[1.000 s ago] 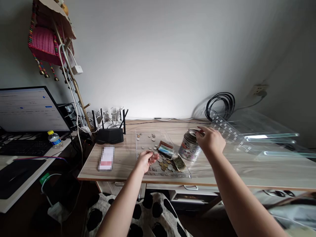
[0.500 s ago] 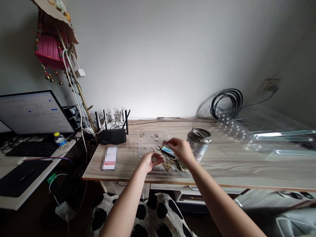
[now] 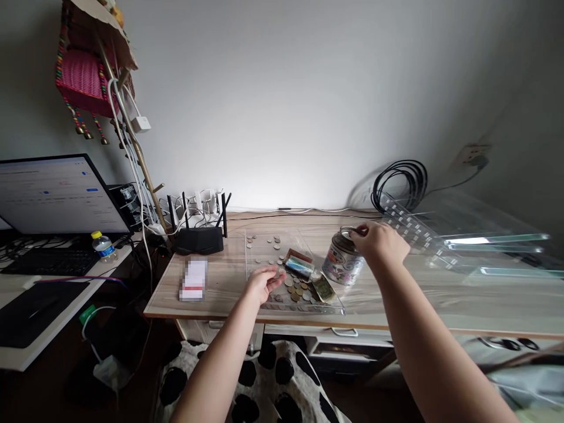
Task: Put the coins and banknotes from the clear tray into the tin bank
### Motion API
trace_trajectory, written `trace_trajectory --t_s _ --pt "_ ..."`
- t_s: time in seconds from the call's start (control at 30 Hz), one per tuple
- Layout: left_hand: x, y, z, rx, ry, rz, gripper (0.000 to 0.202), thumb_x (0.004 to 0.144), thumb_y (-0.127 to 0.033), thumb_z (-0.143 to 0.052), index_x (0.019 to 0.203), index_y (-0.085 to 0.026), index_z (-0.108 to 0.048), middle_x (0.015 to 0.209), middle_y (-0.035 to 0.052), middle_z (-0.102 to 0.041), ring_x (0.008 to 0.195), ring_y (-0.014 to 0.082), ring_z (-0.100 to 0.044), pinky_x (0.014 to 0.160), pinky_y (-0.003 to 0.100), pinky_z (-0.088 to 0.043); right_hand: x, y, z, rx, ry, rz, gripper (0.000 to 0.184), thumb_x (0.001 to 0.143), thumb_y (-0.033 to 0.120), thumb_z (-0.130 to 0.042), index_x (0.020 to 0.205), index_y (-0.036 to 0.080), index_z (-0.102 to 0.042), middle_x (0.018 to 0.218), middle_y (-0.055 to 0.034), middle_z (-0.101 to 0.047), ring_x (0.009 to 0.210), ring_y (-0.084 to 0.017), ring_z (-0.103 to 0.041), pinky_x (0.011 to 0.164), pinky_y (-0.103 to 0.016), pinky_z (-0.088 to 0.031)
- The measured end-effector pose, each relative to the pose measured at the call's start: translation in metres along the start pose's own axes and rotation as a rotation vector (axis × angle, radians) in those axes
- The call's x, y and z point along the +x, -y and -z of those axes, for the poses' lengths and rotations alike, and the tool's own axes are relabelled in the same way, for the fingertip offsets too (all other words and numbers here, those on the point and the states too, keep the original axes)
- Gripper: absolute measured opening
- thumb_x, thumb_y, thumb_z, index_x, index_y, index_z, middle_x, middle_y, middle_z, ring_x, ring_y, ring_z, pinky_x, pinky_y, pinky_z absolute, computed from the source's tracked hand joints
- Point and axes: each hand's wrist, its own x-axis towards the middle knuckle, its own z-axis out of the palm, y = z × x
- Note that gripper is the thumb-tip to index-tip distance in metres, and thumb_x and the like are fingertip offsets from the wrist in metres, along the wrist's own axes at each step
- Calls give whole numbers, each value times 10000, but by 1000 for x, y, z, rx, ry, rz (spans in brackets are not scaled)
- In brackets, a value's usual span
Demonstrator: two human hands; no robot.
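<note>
Coins (image 3: 298, 292) lie loose and many on a clear tray (image 3: 245, 252), and that spread is the best measure of how far things stand. Most sit in a cluster near the front; others are strewn singly toward the back and left. Some are yellowish, others silvery. A creased note (image 3: 325, 289) lies by the tray's right side, and a flat brown-and-blue packet (image 3: 299, 267) rests behind the cluster.

The can (image 3: 342, 268) stands upright on the worktop (image 3: 220, 296), just beside the tray's right edge; whether the two touch cannot be told. Its lid faces up, partly hidden by the right hand (image 3: 386, 245). The fingers there are pinched together at the lid, but whether a coin is between them, or partly through, is too small to make out.

The left hand (image 3: 259, 283) hovers over the tray's left part, its fingers loosely curled, neither clenched nor spread wide. A coin may be in them; the pictures do not settle it.

As a judgement, the work looks under way and well short of finished: plenty of coins are outside the can, with note and packet also on the tray. How many the can holds is hidden by its walls.
</note>
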Motion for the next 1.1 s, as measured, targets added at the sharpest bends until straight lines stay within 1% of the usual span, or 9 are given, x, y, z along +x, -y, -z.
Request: trace_trajectory --t_s 0.07,0.13,0.3,0.4,0.6,0.7,0.87,1.03,1.1 --pt "2 1 1 -37 10 3 128 733 -54 -481 837 -78 -551 674 88 -636 674 155 -633 547 190 -485 -31 19 -14 126 9 202 311 768 370 -341 863 252 -612 907 -92 -579 838 -284 -540 635 -419 -381" --pt "4 2 1 -71 21 34 87 751 -108 -486 799 -83 -554 659 80 -625 639 145 -624 541 199 -487 -67 40 -37 176 217 397 260 753 366 -412 867 267 -624 900 -49 -600 729 -199 -565 574 -309 -394" --pt "12 6 3 -119 11 94 194 813 -227 -397 735 -109 -529 588 42 -589 469 96 -540 537 261 -500 -110 65 -85 146 425 483 198 726 305 -480 759 215 -653 787 -38 -626 690 -151 -560 557 -232 -366" --pt "12 5 4 -98 52 112 177 793 -185 -387 746 -89 -529 616 85 -608 554 129 -588 566 255 -494 -93 59 -71 224 426 416 166 695 314 -513 720 220 -647 703 -18 -631 621 -138 -549 526 -222 -360" --pt "3 0 2 -96 47 80 123 742 -137 -413 782 -88 -519 686 121 -632 705 185 -627 689 293 -473 -25 23 9 47 -118 15 219 676 350 -515 797 215 -638 719 -54 -623 616 -165 -506 495 -255 -297" --pt "3 0 1 -92 56 70 125 741 -145 -410 783 -91 -514 716 128 -635 711 183 -627 717 297 -455 2 6 22 -94 -45 -65 195 644 291 -541 779 193 -641 754 -84 -609 648 -177 -488 524 -282 -297" --pt "5 1 3 -94 64 73 111 734 -166 -429 799 -115 -503 764 119 -637 723 179 -625 716 292 -437 21 -3 10 -171 142 -117 227 618 244 -546 792 170 -672 766 -140 -582 664 -218 -493 525 -314 -301" --pt "9 2 4 -137 24 104 169 780 -250 -373 784 -127 -489 705 109 -619 690 189 -621 648 282 -439 -25 21 -13 -58 -138 185 311 761 320 -415 924 175 -636 898 -129 -586 809 -231 -498 588 -302 -344" --pt "9 1 4 -156 40 131 254 806 -326 -334 786 -130 -493 683 103 -606 651 187 -612 606 279 -436 -60 38 -32 51 6 423 275 782 308 -403 886 214 -640 895 -78 -597 766 -182 -516 571 -258 -359"
